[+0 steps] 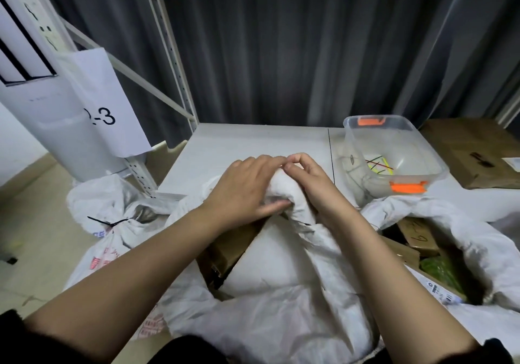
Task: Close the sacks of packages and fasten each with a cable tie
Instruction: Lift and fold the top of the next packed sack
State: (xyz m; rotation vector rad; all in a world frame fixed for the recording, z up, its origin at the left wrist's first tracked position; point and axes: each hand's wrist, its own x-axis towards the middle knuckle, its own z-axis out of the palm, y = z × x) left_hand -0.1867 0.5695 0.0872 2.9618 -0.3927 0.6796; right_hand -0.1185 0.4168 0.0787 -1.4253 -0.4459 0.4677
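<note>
White table (253, 138) ahead, far side against a dark curtain (281, 40). Middle sack (281, 293) near me, its neck bunched where my hands meet. My left hand (247, 192) curls over the gathered mouth, thumb pressed under; my right hand (312, 186) grips the same bunch from the right. Left, a sack (112, 217) already cinched with a black cable tie (109, 223). Right, an open sack (450, 237) showing boxes. Far right, clear tub (394, 152) holding coloured ties (378, 165).
</note>
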